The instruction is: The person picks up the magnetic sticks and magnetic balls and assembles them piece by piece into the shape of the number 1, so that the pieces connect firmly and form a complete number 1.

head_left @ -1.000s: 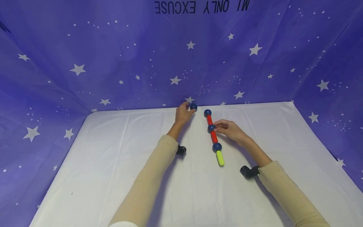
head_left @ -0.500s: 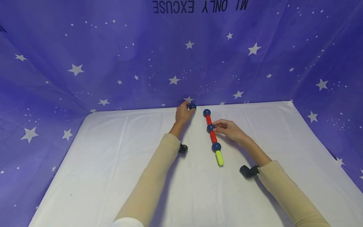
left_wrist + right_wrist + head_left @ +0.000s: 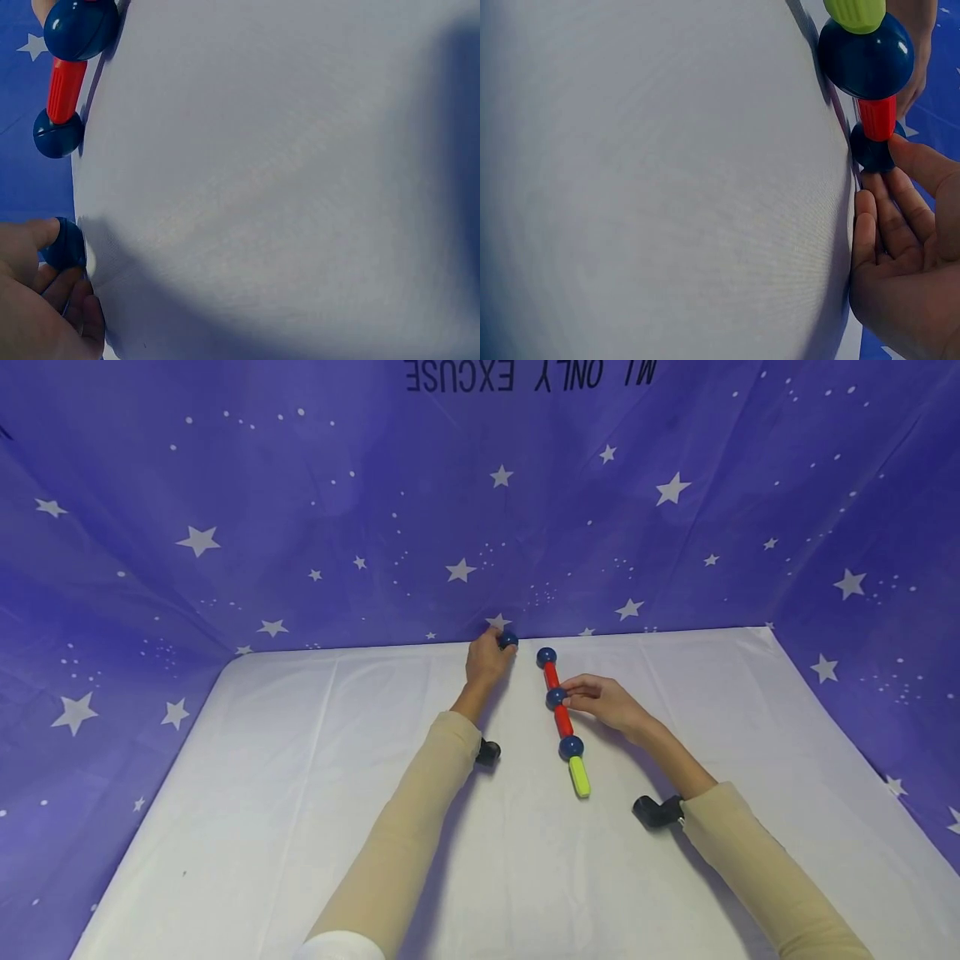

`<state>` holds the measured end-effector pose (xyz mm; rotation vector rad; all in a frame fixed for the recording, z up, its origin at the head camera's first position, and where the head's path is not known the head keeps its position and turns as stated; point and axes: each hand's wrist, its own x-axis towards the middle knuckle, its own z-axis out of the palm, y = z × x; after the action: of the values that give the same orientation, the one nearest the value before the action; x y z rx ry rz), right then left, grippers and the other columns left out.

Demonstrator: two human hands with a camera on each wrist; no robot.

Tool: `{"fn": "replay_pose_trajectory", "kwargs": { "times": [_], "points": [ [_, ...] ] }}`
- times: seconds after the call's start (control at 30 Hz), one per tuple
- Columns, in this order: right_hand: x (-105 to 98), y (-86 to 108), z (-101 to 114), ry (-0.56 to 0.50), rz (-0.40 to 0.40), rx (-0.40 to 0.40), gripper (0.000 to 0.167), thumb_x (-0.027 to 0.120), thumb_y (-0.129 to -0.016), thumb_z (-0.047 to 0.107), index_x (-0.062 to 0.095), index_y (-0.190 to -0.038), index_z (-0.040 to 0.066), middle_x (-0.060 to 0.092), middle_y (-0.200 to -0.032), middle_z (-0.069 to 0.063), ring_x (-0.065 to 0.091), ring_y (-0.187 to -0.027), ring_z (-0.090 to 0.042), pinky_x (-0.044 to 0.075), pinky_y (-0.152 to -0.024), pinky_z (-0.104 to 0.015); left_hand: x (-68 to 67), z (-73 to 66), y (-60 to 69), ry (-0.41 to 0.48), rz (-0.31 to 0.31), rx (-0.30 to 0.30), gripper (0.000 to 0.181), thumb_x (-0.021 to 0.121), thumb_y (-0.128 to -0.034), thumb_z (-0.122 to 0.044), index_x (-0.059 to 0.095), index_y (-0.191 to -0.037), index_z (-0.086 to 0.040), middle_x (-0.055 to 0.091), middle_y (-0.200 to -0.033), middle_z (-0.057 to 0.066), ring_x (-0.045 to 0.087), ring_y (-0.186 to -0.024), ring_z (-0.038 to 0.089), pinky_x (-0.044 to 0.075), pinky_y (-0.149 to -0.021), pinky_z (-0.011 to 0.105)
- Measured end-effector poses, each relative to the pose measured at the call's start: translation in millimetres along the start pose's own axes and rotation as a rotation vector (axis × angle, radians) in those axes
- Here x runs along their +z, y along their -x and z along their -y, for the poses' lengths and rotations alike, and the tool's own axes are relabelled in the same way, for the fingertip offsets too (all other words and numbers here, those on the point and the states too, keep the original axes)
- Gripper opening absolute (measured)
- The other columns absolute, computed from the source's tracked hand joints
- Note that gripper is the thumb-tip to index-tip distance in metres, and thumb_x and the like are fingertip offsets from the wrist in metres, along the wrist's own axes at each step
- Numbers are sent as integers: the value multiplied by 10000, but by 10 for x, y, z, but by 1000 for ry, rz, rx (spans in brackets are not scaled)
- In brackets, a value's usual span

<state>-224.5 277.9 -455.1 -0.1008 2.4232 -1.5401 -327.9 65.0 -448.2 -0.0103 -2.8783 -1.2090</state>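
Note:
Near the table's back edge my left hand [image 3: 486, 662] pinches a loose dark blue ball [image 3: 67, 246] between thumb and fingers. To its right lies a straight chain of blue balls joined by red rods [image 3: 563, 722]. A yellow-green rod [image 3: 579, 777] sticks out from the near ball [image 3: 572, 747]. My right hand [image 3: 611, 703] reaches in from the right and pinches the chain's middle ball [image 3: 556, 697]. The far ball [image 3: 546, 657] stands a short way right of the loose one, apart from it. In the right wrist view, the thumb touches the middle ball beside a red rod [image 3: 878, 118].
A white cloth covers the table [image 3: 315, 827]. Behind it and at the sides hangs a purple-blue curtain [image 3: 420, 510] with stars. A black wrist device [image 3: 489, 752] juts from the left sleeve and another black device [image 3: 655, 812] from the right.
Everything shifts very slightly in the head view, as if the head moved. The left forearm has swung a little to the right. Both hands keep their hold on the same balls.

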Motion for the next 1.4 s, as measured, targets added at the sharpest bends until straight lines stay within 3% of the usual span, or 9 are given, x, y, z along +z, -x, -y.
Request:
{"fn": "replay_pose_trajectory", "kwargs": {
  "times": [0.33, 0.9, 1.13, 1.4],
  "points": [
    [-7, -4, 12, -17, 2, 2, 368, 724, -933, 178, 645, -1262, 31, 680, -1180, -141, 578, -1154, -307, 395, -1038, -476, -25, 38, 77, 56, -2, 45, 367, 685, -923, -225, 654, -1250, -62, 682, -1163, 128, 629, -1110, 295, 499, -913, 406],
    [1, -33, -9, 2, 7, 13, 410, 711, -949, 213, 616, -1301, 24, 645, -1263, -177, 558, -1213, -331, 353, -1087, -521, -125, 125, 334, 155, 53, 147, 397, 706, -927, -163, 628, -1280, 0, 685, -1168, 152, 631, -1101, 262, 460, -978, 350],
    [1, -20, -7, -10, 17, 10, 416, 689, -965, 197, 597, -1328, 18, 636, -1277, -185, 544, -1228, -346, 344, -1089, -538, -169, 151, 491, 215, 71, 201, 348, 711, -916, -117, 639, -1221, 35, 694, -1079, 149, 651, -983, 225, 503, -885, 314],
    [-2, -16, -7, -8, 17, -7, 407, 698, -958, 193, 607, -1309, 10, 645, -1263, -185, 570, -1206, -332, 362, -1086, -516, -197, 118, 635, 245, 134, 205, 379, 716, -930, -112, 618, -1268, 30, 683, -1118, 160, 655, -985, 227, 534, -788, 274]
  ]
}}
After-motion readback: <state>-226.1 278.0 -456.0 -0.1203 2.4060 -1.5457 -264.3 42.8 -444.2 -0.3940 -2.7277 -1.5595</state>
